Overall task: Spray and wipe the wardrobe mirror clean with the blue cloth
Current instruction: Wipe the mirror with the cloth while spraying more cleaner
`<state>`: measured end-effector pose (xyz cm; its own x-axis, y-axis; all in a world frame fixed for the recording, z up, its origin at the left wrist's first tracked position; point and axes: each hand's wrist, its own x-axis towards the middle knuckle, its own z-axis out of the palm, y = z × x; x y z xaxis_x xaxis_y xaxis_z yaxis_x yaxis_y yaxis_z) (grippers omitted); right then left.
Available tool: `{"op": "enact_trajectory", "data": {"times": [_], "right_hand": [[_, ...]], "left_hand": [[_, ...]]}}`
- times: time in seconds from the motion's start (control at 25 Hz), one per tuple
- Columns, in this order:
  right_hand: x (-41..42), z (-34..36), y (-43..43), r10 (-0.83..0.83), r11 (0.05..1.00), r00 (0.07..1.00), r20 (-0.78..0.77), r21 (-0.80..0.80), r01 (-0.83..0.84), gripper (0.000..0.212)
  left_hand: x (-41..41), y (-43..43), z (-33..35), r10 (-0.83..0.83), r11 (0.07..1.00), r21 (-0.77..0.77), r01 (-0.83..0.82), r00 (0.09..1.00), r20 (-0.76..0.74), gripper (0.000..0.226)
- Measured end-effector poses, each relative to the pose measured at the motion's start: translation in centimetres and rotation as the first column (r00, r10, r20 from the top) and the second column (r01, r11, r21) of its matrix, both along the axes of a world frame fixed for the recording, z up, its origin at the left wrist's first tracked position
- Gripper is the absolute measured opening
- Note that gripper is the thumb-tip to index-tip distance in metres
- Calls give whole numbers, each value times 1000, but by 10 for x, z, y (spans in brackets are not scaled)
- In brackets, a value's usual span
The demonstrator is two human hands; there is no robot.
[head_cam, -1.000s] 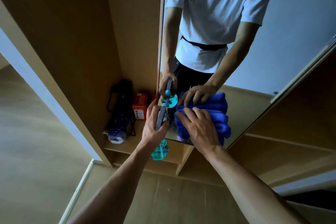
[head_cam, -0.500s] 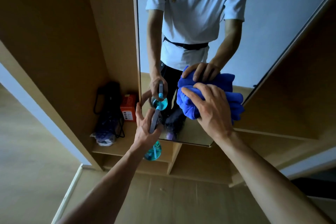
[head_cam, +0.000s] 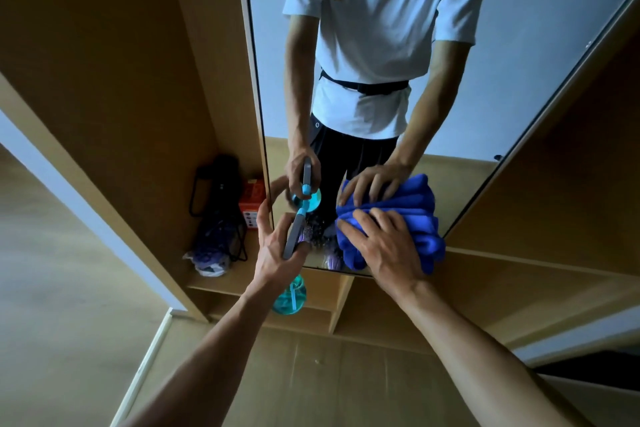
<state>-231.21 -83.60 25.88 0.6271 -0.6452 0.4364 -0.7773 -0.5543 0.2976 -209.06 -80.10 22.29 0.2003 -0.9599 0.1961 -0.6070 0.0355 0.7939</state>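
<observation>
The tall wardrobe mirror (head_cam: 519,45) fills the upper middle and reflects a person in a white T-shirt. My right hand (head_cam: 384,246) presses a bunched blue cloth (head_cam: 424,236) flat against the glass near the mirror's bottom edge. Its fingers lie spread over the cloth. My left hand (head_cam: 277,246) grips a spray bottle (head_cam: 290,293) with a teal body and grey trigger head, nozzle close to the glass just left of the cloth. The index finger sticks out toward the mirror's frame.
Left of the mirror an open wooden compartment holds a black bag with straps (head_cam: 216,198), an orange box (head_cam: 252,204) and a crumpled plastic bag (head_cam: 207,258). Wooden shelves (head_cam: 502,274) run to the right below the mirror. Wood floor (head_cam: 329,374) lies underneath.
My right hand slid the blue cloth up the glass and then back down to the mirror's bottom edge. The left hand kept the spray bottle beside it.
</observation>
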Motion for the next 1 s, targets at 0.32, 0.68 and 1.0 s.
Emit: {"op": "enact_trajectory", "data": {"times": [0.32,0.68,1.0], "right_hand": [[-20,39,1,24,999,993,116,27,-27,53],[-50,66,-2,-7,990,984,180,-141,32,66],[-57,-12,-8,14,993,1000,16,-118,-12,53]], "left_hand": [[-6,-1,6,7,1000,-4,-8,1000,-25,52],[-6,4,7,11,999,-36,-10,999,33,48],[-10,4,3,26,999,-36,-24,999,42,35]]}}
